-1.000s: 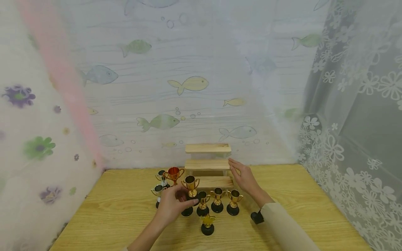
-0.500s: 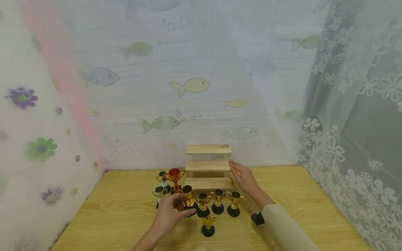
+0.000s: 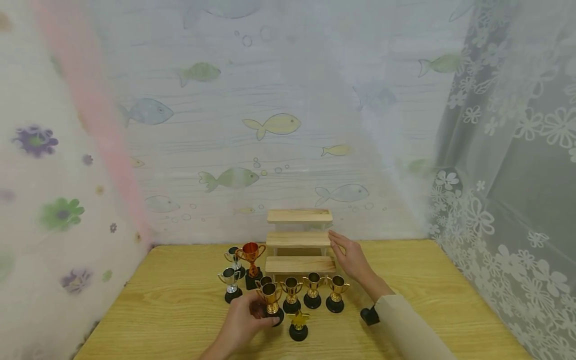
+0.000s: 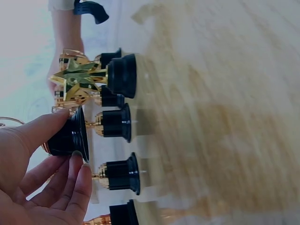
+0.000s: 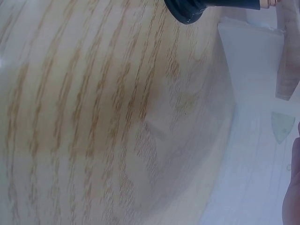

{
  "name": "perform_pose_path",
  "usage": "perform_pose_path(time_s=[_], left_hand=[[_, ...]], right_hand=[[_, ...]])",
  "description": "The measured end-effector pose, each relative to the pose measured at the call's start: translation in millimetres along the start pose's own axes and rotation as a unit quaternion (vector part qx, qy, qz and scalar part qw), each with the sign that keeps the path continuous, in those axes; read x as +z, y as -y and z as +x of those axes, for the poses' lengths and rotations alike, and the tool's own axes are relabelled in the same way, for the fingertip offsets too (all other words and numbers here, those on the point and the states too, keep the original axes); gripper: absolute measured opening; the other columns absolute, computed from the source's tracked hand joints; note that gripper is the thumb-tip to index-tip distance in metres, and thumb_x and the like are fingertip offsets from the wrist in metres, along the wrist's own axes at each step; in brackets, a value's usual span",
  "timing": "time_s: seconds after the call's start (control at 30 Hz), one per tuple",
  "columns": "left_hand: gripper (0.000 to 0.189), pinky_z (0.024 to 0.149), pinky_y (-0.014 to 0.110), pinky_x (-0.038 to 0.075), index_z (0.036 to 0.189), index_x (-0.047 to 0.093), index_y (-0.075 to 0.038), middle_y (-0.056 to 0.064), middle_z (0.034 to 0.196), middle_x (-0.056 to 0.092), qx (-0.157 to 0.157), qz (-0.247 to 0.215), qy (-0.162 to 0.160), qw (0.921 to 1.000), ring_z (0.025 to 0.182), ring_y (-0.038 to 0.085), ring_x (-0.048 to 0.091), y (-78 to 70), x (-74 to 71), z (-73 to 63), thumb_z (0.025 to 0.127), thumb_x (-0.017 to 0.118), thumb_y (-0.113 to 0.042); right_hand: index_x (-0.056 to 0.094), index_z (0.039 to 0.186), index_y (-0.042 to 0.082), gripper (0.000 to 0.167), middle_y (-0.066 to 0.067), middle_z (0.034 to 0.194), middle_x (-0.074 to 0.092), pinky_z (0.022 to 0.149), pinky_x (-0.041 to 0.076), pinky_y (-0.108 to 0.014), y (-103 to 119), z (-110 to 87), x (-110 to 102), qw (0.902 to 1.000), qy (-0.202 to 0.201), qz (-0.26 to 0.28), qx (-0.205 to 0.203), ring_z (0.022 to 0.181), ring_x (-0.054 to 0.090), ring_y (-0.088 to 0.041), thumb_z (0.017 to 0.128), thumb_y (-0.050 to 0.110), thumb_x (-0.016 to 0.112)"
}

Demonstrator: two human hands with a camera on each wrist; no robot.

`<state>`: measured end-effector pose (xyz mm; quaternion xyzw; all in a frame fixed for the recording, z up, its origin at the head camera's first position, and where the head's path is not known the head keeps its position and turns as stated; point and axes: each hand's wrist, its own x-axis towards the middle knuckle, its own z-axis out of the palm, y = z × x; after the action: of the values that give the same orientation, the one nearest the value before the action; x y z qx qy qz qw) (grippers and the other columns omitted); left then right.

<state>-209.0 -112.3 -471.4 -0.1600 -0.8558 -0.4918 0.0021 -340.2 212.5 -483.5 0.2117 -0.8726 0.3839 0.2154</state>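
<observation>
My left hand (image 3: 245, 316) grips a small gold trophy cup (image 3: 271, 295) by its black base, thumb on one side and fingers on the other. In the left wrist view that black base (image 4: 68, 138) is off the table. Just behind it stands another gold cup, partly hidden. Several gold cups (image 3: 313, 282) on black bases stand in a row to its right, with a gold star trophy (image 3: 299, 320) in front. My right hand (image 3: 353, 257) rests its straight fingers against the right end of the three-step wooden shelf (image 3: 299, 240).
Left of the row stand a red-bronze trophy cup (image 3: 252, 257) and two silver cups (image 3: 231, 280). The wood-grain table (image 3: 418, 285) meets a fish-patterned wall at the back. Lace curtain (image 3: 477, 215) hangs at the right.
My left hand has brought the gold cup lower and nearer to me, uncovering the bronze trophy's base and a front silver cup. My right hand stays at the shelf.
</observation>
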Motion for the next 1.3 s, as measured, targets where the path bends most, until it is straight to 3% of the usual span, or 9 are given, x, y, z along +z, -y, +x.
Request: perform_pose_path(time_s=[0.13, 0.43, 0.67, 0.83, 0.97, 1.13, 1.23, 1.3], left_hand=[[0.031, 0.056, 0.025, 0.046, 0.093, 0.071, -0.008, 0.000, 0.074, 0.062, 0.001, 0.003, 0.006, 1.0000, 0.064, 0.010, 0.054, 6.4, 2.0, -0.8, 0.074, 0.093, -0.019], [0.030, 0.057, 0.025, 0.048, 0.094, 0.072, -0.001, 0.000, 0.079, 0.063, -0.026, -0.005, 0.045, 0.9986, 0.065, 0.011, 0.057, 20.9, 9.9, -0.2, 0.074, 0.092, -0.010], [0.033, 0.062, 0.031, 0.051, 0.096, 0.070, 0.000, 0.004, 0.085, 0.062, -0.074, -0.020, 0.067, 0.9948, 0.074, 0.016, 0.060, 24.2, 11.2, -2.9, 0.073, 0.091, -0.009], [0.035, 0.062, 0.032, 0.050, 0.097, 0.070, -0.001, 0.005, 0.082, 0.060, -0.081, -0.030, 0.087, 0.9924, 0.072, 0.018, 0.059, 25.1, 9.2, -5.2, 0.072, 0.092, -0.010], [0.039, 0.062, 0.032, 0.051, 0.104, 0.070, -0.001, 0.005, 0.088, 0.064, -0.067, -0.035, 0.102, 0.9919, 0.073, 0.019, 0.060, 24.7, 2.6, -7.0, 0.073, 0.092, -0.011], [0.048, 0.065, 0.031, 0.052, 0.119, 0.067, 0.001, 0.009, 0.107, 0.066, -0.032, -0.038, 0.103, 0.9934, 0.081, 0.023, 0.059, 15.7, -21.8, -10.9, 0.078, 0.089, -0.012], [0.046, 0.069, 0.030, 0.052, 0.120, 0.068, -0.005, 0.007, 0.110, 0.066, 0.006, -0.004, 0.070, 0.9975, 0.084, 0.020, 0.060, 5.1, -41.4, -13.2, 0.080, 0.089, -0.019], [0.041, 0.072, 0.030, 0.053, 0.116, 0.070, -0.011, 0.003, 0.107, 0.067, 0.038, 0.027, 0.020, 0.9987, 0.083, 0.017, 0.061, -1.4, -54.8, -12.8, 0.081, 0.088, -0.022]], right_hand=[[0.058, 0.140, -0.006, 0.038, -0.022, 0.148, 0.053, 0.109, 0.041, -0.058, 0, 0.0, 1, 1.0000, -0.002, -0.001, -0.001, 0.135, 0.051, -0.041, 0.108, 0.016, 0.052], [0.059, 0.139, -0.006, 0.038, -0.022, 0.148, 0.053, 0.109, 0.041, -0.058, 0, -0.7, 1, 1.0000, -0.005, -0.001, -0.005, 0.134, 0.052, -0.042, 0.108, 0.015, 0.053], [0.059, 0.139, -0.007, 0.038, -0.021, 0.148, 0.053, 0.109, 0.041, -0.057, -3, -1.2, 3, 1.0000, -0.004, 0.000, -0.005, 0.135, 0.052, -0.042, 0.108, 0.015, 0.053], [0.059, 0.138, -0.007, 0.037, -0.023, 0.147, 0.053, 0.109, 0.041, -0.057, -5, -2.3, 6, 1.0000, -0.005, 0.001, -0.007, 0.135, 0.051, -0.042, 0.108, 0.013, 0.053], [0.059, 0.138, -0.007, 0.037, -0.023, 0.147, 0.054, 0.108, 0.042, -0.057, -5, -0.6, 7, 0.9999, -0.002, 0.003, -0.013, 0.134, 0.052, -0.042, 0.108, 0.014, 0.053], [0.059, 0.139, -0.006, 0.037, -0.022, 0.147, 0.054, 0.108, 0.042, -0.058, -4, -0.2, 6, 0.9999, 0.002, 0.001, -0.012, 0.135, 0.051, -0.042, 0.108, 0.014, 0.053], [0.061, 0.137, -0.007, 0.036, -0.022, 0.146, 0.055, 0.105, 0.044, -0.058, -4, -1.2, 2, 0.9999, 0.004, 0.014, -0.005, 0.133, 0.053, -0.043, 0.107, 0.012, 0.055], [0.062, 0.135, -0.007, 0.035, -0.023, 0.145, 0.056, 0.103, 0.046, -0.058, -3, -1.8, -1, 0.9997, 0.009, 0.023, -0.002, 0.132, 0.053, -0.043, 0.106, 0.011, 0.057]])
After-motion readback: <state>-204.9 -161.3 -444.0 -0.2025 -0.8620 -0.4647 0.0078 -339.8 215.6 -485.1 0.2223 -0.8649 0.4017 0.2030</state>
